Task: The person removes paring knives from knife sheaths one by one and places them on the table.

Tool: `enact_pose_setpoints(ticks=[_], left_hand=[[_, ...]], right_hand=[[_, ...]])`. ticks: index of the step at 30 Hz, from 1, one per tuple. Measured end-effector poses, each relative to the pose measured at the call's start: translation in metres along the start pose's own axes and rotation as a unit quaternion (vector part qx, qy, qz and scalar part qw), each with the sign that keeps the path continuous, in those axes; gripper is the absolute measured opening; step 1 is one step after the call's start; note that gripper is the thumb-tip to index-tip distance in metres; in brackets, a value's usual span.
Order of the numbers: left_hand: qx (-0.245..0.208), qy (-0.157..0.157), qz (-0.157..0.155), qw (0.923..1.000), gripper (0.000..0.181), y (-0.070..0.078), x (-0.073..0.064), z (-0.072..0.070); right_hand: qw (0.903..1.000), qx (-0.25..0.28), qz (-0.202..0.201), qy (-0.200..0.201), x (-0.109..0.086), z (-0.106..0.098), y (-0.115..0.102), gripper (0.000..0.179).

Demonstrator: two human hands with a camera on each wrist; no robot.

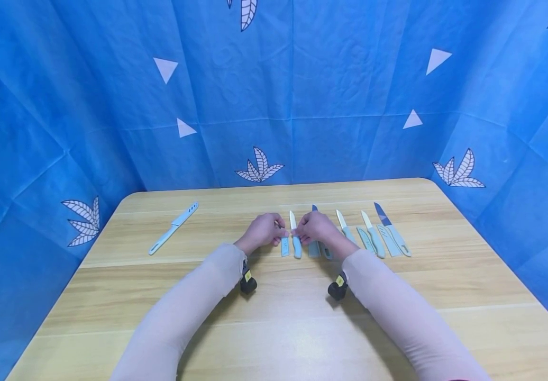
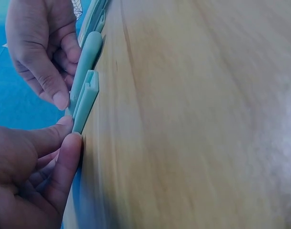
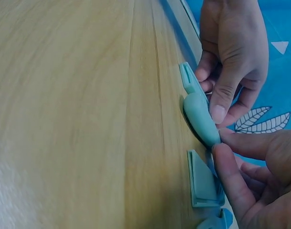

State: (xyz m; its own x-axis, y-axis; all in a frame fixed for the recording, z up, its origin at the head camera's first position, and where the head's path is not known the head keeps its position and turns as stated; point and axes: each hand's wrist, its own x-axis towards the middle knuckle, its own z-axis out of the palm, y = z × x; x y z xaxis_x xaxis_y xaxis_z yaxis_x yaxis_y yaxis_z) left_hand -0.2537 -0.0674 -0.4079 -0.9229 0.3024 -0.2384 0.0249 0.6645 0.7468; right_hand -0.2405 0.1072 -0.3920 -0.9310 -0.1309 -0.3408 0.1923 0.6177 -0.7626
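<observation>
Near the middle of the table, a small knife (image 1: 297, 247) with a light-blue handle and pale blade lies with its tip pointing away. Just left of it is a narrow light-blue blade sheath (image 1: 285, 247). My left hand (image 1: 263, 228) pinches the sheath between thumb and forefinger, as the left wrist view shows at the sheath's far end (image 2: 85, 100). With thumb and forefinger, my right hand (image 1: 317, 227) pinches the knife where handle (image 3: 201, 117) meets blade. Knife and sheath lie side by side, apart from each other in the head view.
Right of the hands lie several knives, one pale-bladed (image 1: 373, 234) and one dark-bladed (image 1: 393, 230), with sheaths (image 1: 389, 241) among them. A light-blue knife (image 1: 174, 227) lies alone at the left. A blue patterned curtain (image 1: 293, 95) hangs behind the wooden table (image 1: 283, 328).
</observation>
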Motion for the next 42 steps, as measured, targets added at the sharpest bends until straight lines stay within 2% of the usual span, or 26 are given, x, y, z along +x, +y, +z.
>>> enact_pose_setpoints(ticks=[7,14,18,23,32,34,42], left_hand=[[0.011,0.008,0.002,0.9999,0.018,-0.002,-0.001,-0.002],[0.019,0.019,0.015,0.9995,0.019,-0.009,-0.005,-0.011],[0.020,0.032,0.014,0.9992,0.023,-0.012,-0.008,-0.019],[0.041,0.056,0.013,0.9975,0.025,-0.015,-0.013,-0.028],[0.088,0.089,0.026,0.9919,0.026,-0.033,-0.018,-0.045],[0.095,0.098,0.029,0.9902,0.025,-0.038,-0.020,-0.050],[0.118,0.120,0.051,0.9844,0.028,-0.059,-0.027,-0.073]], right_hand=[[0.9999,0.007,-0.010,-0.004,0.000,-0.003,0.000,0.017],[0.9997,0.009,-0.023,-0.007,0.001,-0.005,0.000,0.020],[0.9988,0.014,-0.046,-0.014,-0.001,-0.004,-0.001,0.019],[0.9963,0.008,-0.084,-0.018,-0.002,-0.003,-0.003,0.017],[0.9890,0.025,-0.146,-0.006,-0.003,0.003,-0.008,0.020],[0.9873,0.015,-0.158,-0.001,-0.004,0.004,-0.010,0.022],[0.9818,-0.006,-0.190,-0.002,-0.002,0.012,-0.014,0.041]])
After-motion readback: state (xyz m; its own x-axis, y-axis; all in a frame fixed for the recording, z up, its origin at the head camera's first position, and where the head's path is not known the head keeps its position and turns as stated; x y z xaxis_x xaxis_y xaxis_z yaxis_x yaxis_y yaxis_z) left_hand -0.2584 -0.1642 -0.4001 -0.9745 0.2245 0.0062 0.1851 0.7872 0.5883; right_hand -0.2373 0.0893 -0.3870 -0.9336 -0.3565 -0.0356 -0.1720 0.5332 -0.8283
